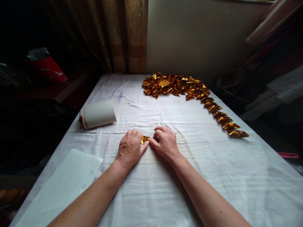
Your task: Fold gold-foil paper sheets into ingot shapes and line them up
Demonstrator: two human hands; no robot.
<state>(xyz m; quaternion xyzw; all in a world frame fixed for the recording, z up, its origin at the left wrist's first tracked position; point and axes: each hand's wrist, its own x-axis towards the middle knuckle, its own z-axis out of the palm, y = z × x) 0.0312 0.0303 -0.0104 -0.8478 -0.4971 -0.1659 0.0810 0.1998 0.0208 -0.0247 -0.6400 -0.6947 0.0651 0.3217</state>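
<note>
Work area: a table covered with a white cloth (203,179). From where I stand, the gold foil piece (144,139) is at mid-table, between the person's two hands, with a white paper part (146,130) showing along its far side.

Left hand (130,146): fingers closed over the foil's left end, thumb extended along the near edge; the fingertips are hidden from me.
Right hand (166,142): thumb and index finger pinch the foil's right end; the thumb tips nearly meet.

Surrounding items: a white roll (100,114) lies on its side, beyond and to the left of the left hand. A lined paper sheet (61,186) lies flat beside the left forearm. A chain of folded gold pieces (219,116) is bunched at the far edge and trails down the right side.
</note>
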